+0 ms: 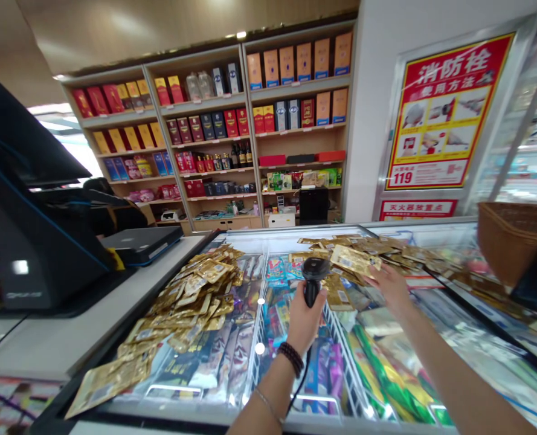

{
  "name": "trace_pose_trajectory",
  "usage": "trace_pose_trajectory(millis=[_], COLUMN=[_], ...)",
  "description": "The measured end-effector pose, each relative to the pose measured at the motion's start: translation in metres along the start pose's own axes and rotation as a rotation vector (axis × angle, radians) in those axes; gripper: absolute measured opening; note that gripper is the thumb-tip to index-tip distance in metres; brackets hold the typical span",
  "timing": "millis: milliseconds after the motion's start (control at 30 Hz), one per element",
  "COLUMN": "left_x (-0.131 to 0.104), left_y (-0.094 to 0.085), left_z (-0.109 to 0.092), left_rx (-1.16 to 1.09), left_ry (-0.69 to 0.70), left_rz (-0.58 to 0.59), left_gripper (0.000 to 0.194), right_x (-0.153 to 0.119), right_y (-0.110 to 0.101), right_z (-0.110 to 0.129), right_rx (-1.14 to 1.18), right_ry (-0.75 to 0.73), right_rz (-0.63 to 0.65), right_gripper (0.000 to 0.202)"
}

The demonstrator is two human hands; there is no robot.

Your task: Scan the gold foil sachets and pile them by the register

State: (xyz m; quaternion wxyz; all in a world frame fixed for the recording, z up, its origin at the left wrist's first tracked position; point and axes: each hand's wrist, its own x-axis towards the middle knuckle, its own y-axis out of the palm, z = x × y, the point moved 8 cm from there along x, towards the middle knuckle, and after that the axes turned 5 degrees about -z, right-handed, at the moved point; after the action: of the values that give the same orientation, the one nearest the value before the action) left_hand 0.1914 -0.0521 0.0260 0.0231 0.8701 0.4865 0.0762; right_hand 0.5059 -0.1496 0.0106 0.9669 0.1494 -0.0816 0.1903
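Note:
My left hand (305, 314), with a dark beaded bracelet at the wrist, is wrapped round the handle of a black barcode scanner (316, 270) over the middle of the glass-topped freezer. To its right, my right hand (388, 283) pinches the edge of a gold packet (352, 260), whose pale label faces up. The scanner head is close to the left of that packet. A big heap of similar gold packets (196, 290) lies on the left of the glass. More gold packets (395, 249) are spread along the back right.
On the left counter stand a black monitor (23, 211) and a flat black device (144, 241). A brown wicker basket (517, 235) is at the right. Shelves (209, 142) of boxes and a red poster (449, 115) are behind.

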Motion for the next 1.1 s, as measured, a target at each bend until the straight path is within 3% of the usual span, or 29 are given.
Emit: trace_pose_trajectory(millis=[233, 467, 600, 733, 967, 1100], left_x=[-0.004, -0.003, -0.004, -0.004, -0.005, -0.005], left_y=[0.005, 0.008, 0.009, 0.009, 0.009, 0.004], left_z=[0.006, 0.01, 0.008, 0.006, 0.004, 0.001], left_rx=[0.029, 0.013, -0.005, -0.031, -0.021, 0.002], left_ry=[-0.026, -0.036, -0.031, -0.001, -0.013, -0.046], left_rz=[0.05, 0.083, 0.115, 0.151, 0.128, 0.042], left_gripper=[0.071, 0.082, 0.088, 0.082, 0.08, 0.071], right_x=[-0.014, -0.013, -0.015, -0.016, -0.019, -0.022], right_y=[0.013, 0.014, 0.015, 0.018, 0.017, 0.018], right_z=[0.009, 0.004, 0.002, 0.004, 0.008, 0.009], right_rx=[0.045, 0.059, 0.089, 0.118, 0.119, 0.037], right_ry=[-0.014, -0.008, 0.021, 0.015, -0.003, 0.013], right_rz=[-0.01, -0.011, -0.034, -0.011, -0.013, -0.024], right_gripper=[0.069, 0.057, 0.069, 0.074, 0.07, 0.058])
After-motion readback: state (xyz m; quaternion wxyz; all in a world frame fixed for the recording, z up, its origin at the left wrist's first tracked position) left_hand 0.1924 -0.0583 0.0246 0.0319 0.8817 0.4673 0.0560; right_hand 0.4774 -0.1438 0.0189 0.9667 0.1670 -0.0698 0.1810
